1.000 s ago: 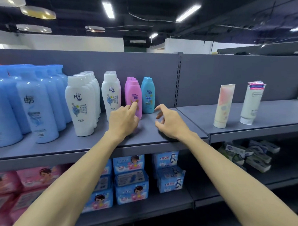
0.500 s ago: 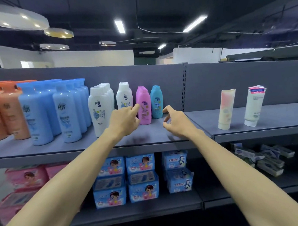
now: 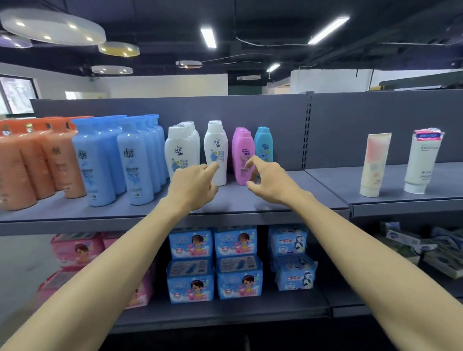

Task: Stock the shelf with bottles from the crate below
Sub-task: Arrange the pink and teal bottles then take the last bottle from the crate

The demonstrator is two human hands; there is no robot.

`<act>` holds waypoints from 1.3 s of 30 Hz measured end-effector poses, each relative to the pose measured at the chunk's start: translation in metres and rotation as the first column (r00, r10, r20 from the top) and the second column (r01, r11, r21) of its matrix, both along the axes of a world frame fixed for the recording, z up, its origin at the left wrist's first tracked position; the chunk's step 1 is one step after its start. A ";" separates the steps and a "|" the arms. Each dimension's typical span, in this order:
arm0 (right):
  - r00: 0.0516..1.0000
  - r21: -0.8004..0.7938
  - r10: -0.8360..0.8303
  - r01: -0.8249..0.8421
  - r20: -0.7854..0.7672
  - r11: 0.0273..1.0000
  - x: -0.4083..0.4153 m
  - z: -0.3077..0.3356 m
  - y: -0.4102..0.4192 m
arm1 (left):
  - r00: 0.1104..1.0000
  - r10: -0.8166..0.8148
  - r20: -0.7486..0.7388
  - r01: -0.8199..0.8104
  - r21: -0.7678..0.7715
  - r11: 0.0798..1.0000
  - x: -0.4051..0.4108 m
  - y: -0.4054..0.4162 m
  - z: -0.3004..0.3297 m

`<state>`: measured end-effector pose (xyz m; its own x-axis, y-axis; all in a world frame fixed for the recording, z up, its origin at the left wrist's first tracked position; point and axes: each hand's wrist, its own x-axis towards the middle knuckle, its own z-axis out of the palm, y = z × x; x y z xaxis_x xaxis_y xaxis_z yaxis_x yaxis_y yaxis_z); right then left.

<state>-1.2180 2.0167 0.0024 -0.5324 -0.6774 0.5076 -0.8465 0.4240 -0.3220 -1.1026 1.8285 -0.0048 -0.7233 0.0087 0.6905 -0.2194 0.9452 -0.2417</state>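
The left hand [image 3: 192,186] has an open grip, forefinger at the front white bottle [image 3: 216,152]. The right hand [image 3: 272,183] is open, empty, just in front of the pink bottle [image 3: 242,155]. Both bottles stand upright on the grey shelf [image 3: 147,209].

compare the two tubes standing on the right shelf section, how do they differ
The left tube is cream with a pinkish-orange tint near its top; the right tube is plain white. The left tube ends in a bare flat crimp, while the right tube carries a red and blue tag on its top. The left tube's print is a pale picture, the right tube's is small dark text. Both stand cap-down, leaning slightly, on the grey shelf, apart from each other.
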 end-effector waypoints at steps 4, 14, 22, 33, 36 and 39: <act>0.999 0.031 0.029 -0.028 -0.039 0.999 0.017 -0.010 -0.012 | 1.000 0.018 -0.002 -0.018 -0.010 1.000 0.021 0.002 -0.012; 0.988 0.044 0.135 -0.132 -0.072 0.990 0.063 -0.074 -0.001 | 0.998 -0.058 -0.017 0.058 0.008 0.998 0.079 0.020 -0.086; 0.990 0.170 0.114 -0.127 0.083 0.977 0.082 -0.160 0.006 | 0.995 -0.020 0.094 0.002 0.186 0.983 0.106 0.020 -0.174; 0.960 0.381 0.047 -0.155 0.276 0.912 0.121 -0.267 -0.002 | 0.954 -0.037 0.298 -0.085 0.385 0.919 0.153 0.020 -0.279; 0.951 0.443 0.011 -0.155 0.310 0.883 0.133 -0.287 -0.007 | 0.940 -0.055 0.336 -0.106 0.444 0.890 0.163 0.018 -0.299; 0.939 0.483 -0.041 -0.138 0.342 0.865 0.144 -0.303 -0.011 | 0.927 -0.075 0.368 -0.124 0.489 0.864 0.169 0.016 -0.313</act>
